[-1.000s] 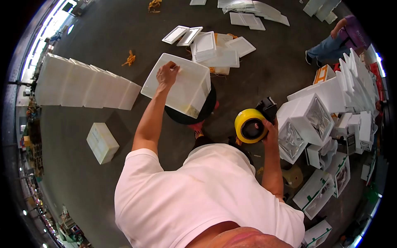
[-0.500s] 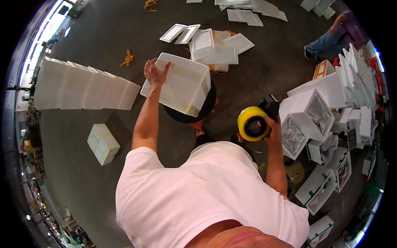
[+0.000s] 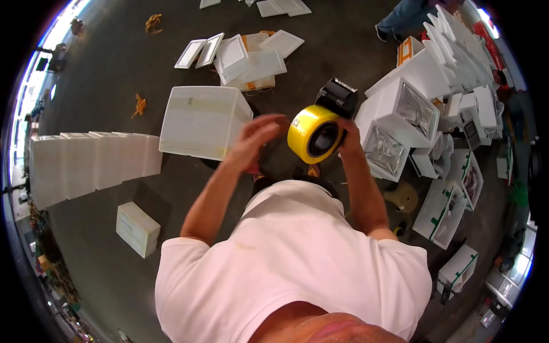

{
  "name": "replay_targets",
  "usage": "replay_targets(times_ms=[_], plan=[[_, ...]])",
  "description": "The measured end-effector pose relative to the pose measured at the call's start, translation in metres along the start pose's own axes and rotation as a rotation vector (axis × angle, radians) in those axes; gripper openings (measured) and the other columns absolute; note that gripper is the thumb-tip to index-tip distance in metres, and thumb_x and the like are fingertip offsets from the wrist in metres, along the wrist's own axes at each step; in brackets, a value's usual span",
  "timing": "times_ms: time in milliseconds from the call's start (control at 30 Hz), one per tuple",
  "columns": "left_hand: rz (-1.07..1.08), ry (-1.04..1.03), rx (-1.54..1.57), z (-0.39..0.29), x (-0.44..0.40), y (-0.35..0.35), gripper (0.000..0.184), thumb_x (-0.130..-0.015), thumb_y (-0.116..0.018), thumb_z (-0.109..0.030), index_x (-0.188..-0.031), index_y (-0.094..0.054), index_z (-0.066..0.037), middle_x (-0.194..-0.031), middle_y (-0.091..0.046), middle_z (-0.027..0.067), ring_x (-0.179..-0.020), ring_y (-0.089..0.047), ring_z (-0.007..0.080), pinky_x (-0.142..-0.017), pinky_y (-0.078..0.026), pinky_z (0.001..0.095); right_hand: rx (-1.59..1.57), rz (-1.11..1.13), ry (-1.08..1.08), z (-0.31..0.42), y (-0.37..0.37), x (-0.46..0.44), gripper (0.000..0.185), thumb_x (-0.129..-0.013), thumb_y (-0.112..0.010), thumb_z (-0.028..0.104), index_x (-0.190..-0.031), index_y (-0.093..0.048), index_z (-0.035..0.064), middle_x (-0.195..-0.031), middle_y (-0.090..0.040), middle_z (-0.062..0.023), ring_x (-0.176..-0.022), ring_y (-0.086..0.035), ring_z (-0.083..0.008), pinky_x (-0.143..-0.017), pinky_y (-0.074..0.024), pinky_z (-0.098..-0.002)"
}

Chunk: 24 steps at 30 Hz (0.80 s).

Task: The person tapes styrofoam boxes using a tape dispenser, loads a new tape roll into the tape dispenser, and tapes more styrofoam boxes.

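Note:
My right hand (image 3: 350, 139) is wrapped round a tape dispenser (image 3: 337, 98), a black cutter head with a toothed edge. A large roll of yellow tape (image 3: 300, 137) is mounted on it. My left hand (image 3: 254, 140), slightly blurred, is open with its fingers stretched toward the tape roll, apart from it. Left of that hand, a white foam box (image 3: 200, 123) rests bottom up on a dark round support, mostly hidden beneath it.
A row of nested white foam boxes (image 3: 97, 163) lies at left, with a single foam box (image 3: 138, 228) nearer me. Foam lids (image 3: 260, 66) are scattered ahead. Several foam boxes with foil linings (image 3: 420, 111) are piled at right. A person's jeans-clad leg (image 3: 400, 17) shows beyond.
My left hand has let go of the foam box and moved toward the tape. The box now sits level on the support. My right hand has raised the dispenser and brought it inward.

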<state>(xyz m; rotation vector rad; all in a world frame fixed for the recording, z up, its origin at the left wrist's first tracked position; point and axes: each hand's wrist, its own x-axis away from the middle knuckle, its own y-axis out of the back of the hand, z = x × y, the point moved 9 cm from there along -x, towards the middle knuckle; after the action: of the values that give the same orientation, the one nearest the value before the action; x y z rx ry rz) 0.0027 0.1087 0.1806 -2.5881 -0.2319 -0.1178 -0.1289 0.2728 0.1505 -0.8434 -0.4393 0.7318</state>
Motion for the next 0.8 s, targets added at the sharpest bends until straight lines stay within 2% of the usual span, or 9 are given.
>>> replay_targets(times_ms=[33, 100, 367, 433, 633, 667, 700, 767, 800], plan=[[0.035, 0.063, 0.124, 0.017, 0.006, -0.039, 0.042, -0.096, -0.061, -0.03, -0.126, -0.059, 0.0, -0.112, -0.067, 0.0071, -0.105, -0.062, 0.0134, -0.097, -0.046, 0.0299, -0.038, 0.02, 0.017, 0.002, -0.004, -0.002, 0.047, -0.079, -0.062, 0.014, -0.124, -0.055, 0.001, -0.111, -0.065, -0.0124, -0.098, -0.065, -0.0232, -0.082, -0.0558, -0.035], [0.083, 0.027, 0.178, 0.012, 0.004, -0.052, 0.041, -0.096, -0.061, -0.032, -0.123, -0.061, 0.0, -0.11, -0.068, 0.0053, -0.102, -0.063, 0.0111, -0.095, -0.047, 0.0289, -0.047, 0.025, 0.004, 0.002, -0.004, -0.002, 0.05, -0.077, -0.063, 0.014, -0.125, -0.054, 0.0012, -0.112, -0.065, -0.0122, -0.098, -0.065, -0.0246, -0.086, -0.0546, -0.036], [-0.009, 0.048, 0.192, 0.01, 0.0, -0.055, 0.033, -0.094, -0.062, -0.034, -0.108, -0.067, -0.004, -0.1, -0.067, 0.0004, -0.091, -0.061, 0.0066, -0.084, -0.046, 0.0232, 0.033, 0.099, 0.037, 0.019, -0.014, -0.005, 0.058, -0.073, -0.072, 0.012, -0.127, -0.053, 0.0, -0.114, -0.064, -0.0142, -0.101, -0.065, -0.0263, -0.088, -0.0545, -0.0384], [0.016, 0.104, 0.201, 0.015, -0.001, -0.057, 0.034, -0.095, -0.062, -0.033, -0.111, -0.064, -0.004, -0.102, -0.066, 0.0002, -0.093, -0.061, 0.0066, -0.087, -0.046, 0.0245, 0.165, 0.18, 0.067, 0.021, -0.019, -0.003, 0.059, -0.081, -0.065, 0.027, -0.131, -0.049, -0.0007, -0.121, -0.061, -0.0167, -0.108, -0.062, -0.0296, -0.096, -0.0497, -0.0421], [0.181, -0.103, 0.078, -0.012, 0.005, -0.09, 0.044, -0.092, -0.068, -0.027, -0.126, -0.054, -0.003, -0.109, -0.064, 0.0009, -0.1, -0.061, 0.0081, -0.089, -0.048, 0.0272, 0.032, 0.126, 0.017, 0.008, -0.029, -0.009, 0.06, -0.083, -0.064, 0.029, -0.133, -0.047, -0.0008, -0.121, -0.061, -0.0162, -0.109, -0.062, -0.0283, -0.097, -0.049, -0.0406], [0.145, -0.145, 0.119, -0.022, 0.003, -0.087, 0.045, -0.089, -0.071, -0.027, -0.123, -0.055, -0.003, -0.106, -0.065, 0.0016, -0.099, -0.061, 0.0085, -0.084, -0.05, 0.0253, 0.053, 0.089, 0.011, 0.011, -0.031, -0.015, 0.058, -0.079, -0.073, 0.014, -0.132, -0.051, 0.0038, -0.122, -0.06, -0.0104, -0.106, -0.061, -0.0208, -0.094, -0.05, -0.0344], [0.146, -0.156, 0.118, -0.027, 0.0, -0.086, 0.045, -0.089, -0.071, -0.027, -0.123, -0.055, -0.003, -0.106, -0.065, 0.0016, -0.099, -0.061, 0.0085, -0.084, -0.05, 0.0253, 0.058, 0.098, 0.012, 0.015, -0.043, -0.018, 0.058, -0.079, -0.073, 0.014, -0.132, -0.051, 0.0038, -0.122, -0.06, -0.0104, -0.106, -0.061, -0.0208, -0.094, -0.05, -0.0344], [0.058, -0.244, -0.032, -0.041, -0.002, -0.076, 0.038, -0.089, -0.071, -0.027, -0.116, -0.057, -0.004, -0.102, -0.065, 0.0025, -0.097, -0.062, 0.0089, -0.078, -0.05, 0.023, 0.555, -0.236, 0.382, 0.058, -0.042, -0.014, 0.058, -0.08, -0.075, 0.015, -0.132, -0.052, 0.0058, -0.123, -0.057, -0.0082, -0.1, -0.06, -0.0156, -0.091, -0.0502, -0.0306], [-0.01, -0.288, -0.1, -0.048, -0.003, -0.072, 0.033, -0.091, -0.069, -0.028, -0.11, -0.055, -0.005, -0.094, -0.063, 0.0017, -0.089, -0.061, 0.0074, -0.07, -0.047, 0.0213, 0.787, -0.28, 0.474, 0.076, -0.059, -0.003, 0.056, -0.082, -0.075, 0.014, -0.133, -0.052, 0.0079, -0.123, -0.056, -0.0067, -0.094, -0.058, -0.0114, -0.088, -0.0503, -0.0276]])
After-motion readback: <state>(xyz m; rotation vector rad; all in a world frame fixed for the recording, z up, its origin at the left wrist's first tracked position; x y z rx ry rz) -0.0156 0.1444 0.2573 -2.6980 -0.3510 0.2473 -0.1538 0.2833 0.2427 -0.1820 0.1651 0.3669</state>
